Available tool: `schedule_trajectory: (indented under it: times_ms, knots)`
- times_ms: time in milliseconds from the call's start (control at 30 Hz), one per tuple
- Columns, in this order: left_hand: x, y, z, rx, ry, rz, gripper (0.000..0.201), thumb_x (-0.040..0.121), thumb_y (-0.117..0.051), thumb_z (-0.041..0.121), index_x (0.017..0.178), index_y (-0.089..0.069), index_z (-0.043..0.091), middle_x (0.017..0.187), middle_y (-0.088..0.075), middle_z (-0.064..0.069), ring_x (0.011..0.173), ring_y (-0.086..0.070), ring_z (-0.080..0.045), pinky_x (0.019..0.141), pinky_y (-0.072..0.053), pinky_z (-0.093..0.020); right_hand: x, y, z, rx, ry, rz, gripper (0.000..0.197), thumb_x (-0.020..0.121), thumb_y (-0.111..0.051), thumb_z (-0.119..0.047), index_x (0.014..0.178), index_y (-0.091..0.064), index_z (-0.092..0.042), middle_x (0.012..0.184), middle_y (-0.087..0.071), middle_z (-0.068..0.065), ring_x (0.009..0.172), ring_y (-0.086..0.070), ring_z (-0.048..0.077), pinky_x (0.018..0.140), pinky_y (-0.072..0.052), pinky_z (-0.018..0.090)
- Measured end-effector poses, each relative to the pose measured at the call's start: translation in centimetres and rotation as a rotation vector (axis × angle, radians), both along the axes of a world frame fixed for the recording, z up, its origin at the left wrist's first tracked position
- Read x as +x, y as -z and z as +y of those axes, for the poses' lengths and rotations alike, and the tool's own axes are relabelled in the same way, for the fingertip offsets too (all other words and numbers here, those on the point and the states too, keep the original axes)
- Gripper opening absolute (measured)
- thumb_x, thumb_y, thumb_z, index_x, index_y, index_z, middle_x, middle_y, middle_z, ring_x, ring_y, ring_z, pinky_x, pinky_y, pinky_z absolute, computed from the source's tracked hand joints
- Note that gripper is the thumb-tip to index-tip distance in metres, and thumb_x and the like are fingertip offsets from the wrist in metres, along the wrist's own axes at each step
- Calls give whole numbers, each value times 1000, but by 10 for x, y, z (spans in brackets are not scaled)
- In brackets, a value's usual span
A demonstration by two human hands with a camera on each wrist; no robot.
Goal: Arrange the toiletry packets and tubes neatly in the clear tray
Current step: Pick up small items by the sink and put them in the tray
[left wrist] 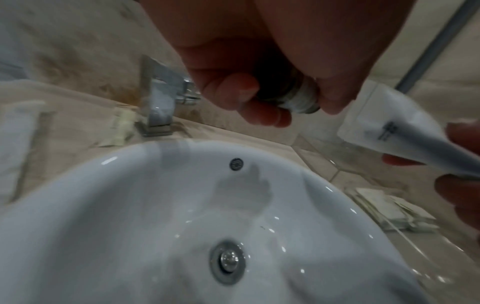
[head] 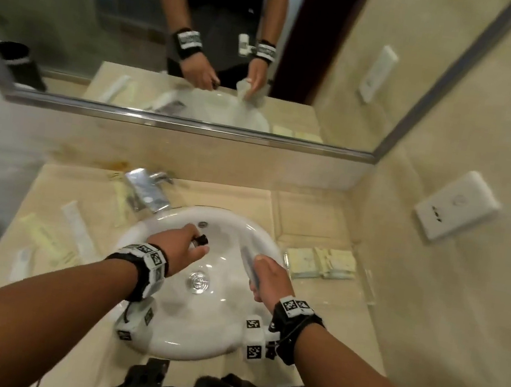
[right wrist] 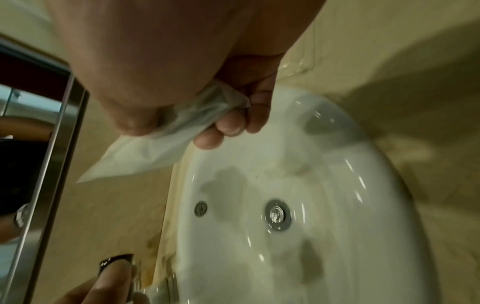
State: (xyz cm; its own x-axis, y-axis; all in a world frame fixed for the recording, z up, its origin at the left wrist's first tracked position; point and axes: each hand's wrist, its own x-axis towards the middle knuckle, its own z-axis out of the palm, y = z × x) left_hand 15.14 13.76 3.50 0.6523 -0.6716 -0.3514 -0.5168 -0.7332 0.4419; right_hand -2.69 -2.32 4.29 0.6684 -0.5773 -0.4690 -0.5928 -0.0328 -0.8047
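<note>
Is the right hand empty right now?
No. In the right wrist view the right hand has its fingers curled round a white packet, held above the sink.

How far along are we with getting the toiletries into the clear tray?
Partly done. Several pale packets already lie side by side in the clear tray. In hand: the right hand grips a white tube, the left hand holds a small dark-capped item over the sink. Left: tubes and packets on the counter beside the sink.
</note>
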Motion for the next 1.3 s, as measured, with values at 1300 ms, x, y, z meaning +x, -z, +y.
schedule_trajectory:
  times_ms: [1300]
  knots:
    - [-161,74,-275,317,616,-297,28,90,-51,22,117,-53,16,115,-56,-8,104,-53,-27,77,-49,-38,-142,62,-239,-217,317,210,22,102,-45,-28,91,-62,-20,80,-60,-2,76,-56,23,63,-38,30]
